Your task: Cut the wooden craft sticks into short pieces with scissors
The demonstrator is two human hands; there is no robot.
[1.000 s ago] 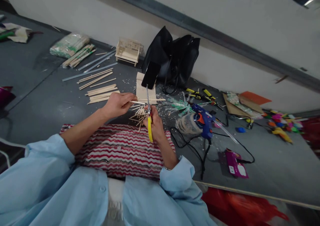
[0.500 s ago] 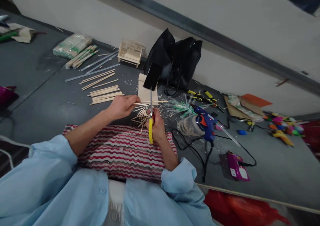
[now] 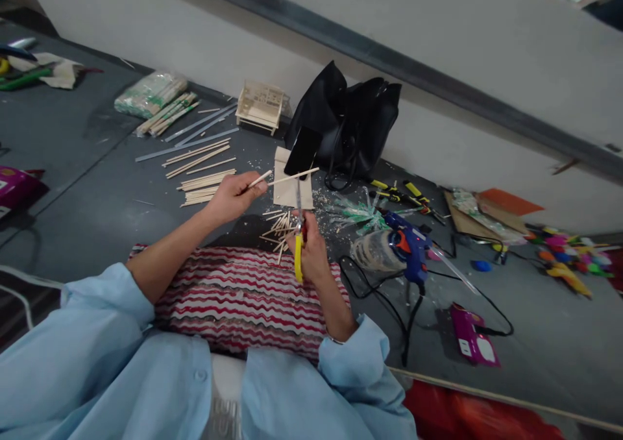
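Observation:
My left hand (image 3: pixel 232 196) pinches two thin wooden sticks (image 3: pixel 287 178), lifted off the floor and pointing right. In my right hand (image 3: pixel 311 250) are yellow-handled scissors (image 3: pixel 298 232), blades pointing up just below the sticks. A pile of short cut sticks (image 3: pixel 278 227) lies on the grey floor under both hands. A red-and-white striped cloth (image 3: pixel 233 294) covers my lap.
Long sticks (image 3: pixel 202 167) and packets (image 3: pixel 148 94) lie far left, a small stick-built model (image 3: pixel 259 104) by the wall. A black bag (image 3: pixel 348 122) and phone (image 3: pixel 302 152) stand ahead. A blue glue gun (image 3: pixel 406 248), cable, pliers (image 3: pixel 399 192) and a purple box (image 3: pixel 470 336) lie right.
My left hand has raised the sticks from floor level, tilting their free ends up. The scissors stayed nearly in place below them.

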